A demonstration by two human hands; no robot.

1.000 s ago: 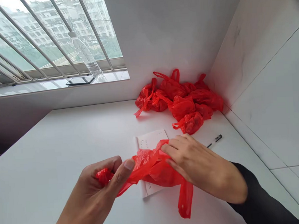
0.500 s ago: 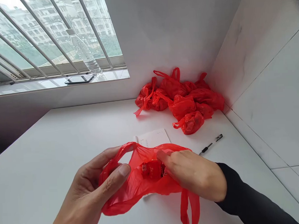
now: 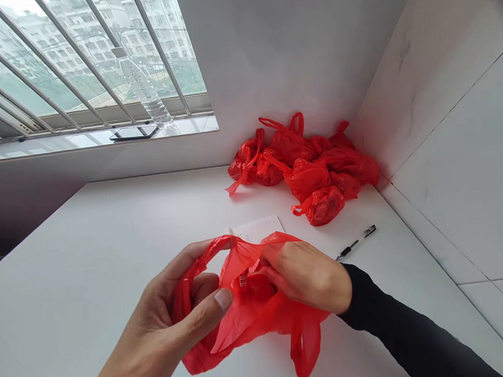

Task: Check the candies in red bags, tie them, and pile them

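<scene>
A thin red plastic bag (image 3: 246, 332) hangs open above the table between my hands. My left hand (image 3: 168, 322) grips its left side, with one handle loop stretched over the fingers and the thumb lying along the rim. Reaching in through the mouth, my right hand (image 3: 310, 272) has its fingers curled down inside; the fingertips and whatever they hold are partly hidden. Small red wrapped packets (image 3: 254, 289) with printed marks show at the bottom of the bag. The other handle loop (image 3: 305, 346) dangles in front of my right wrist.
Several tied red plastic bags (image 3: 307, 166) lie heaped against the wall corner. A notepad (image 3: 260, 227) with writing is partly behind the bag, and a black pen (image 3: 355, 242) rests to its right. On the windowsill are a clear bottle (image 3: 145, 95) and a phone (image 3: 134, 133).
My right hand has shifted left and slightly up, with its fingers curled more inside the bag. My left hand has moved a little right, and the bag's mouth has narrowed.
</scene>
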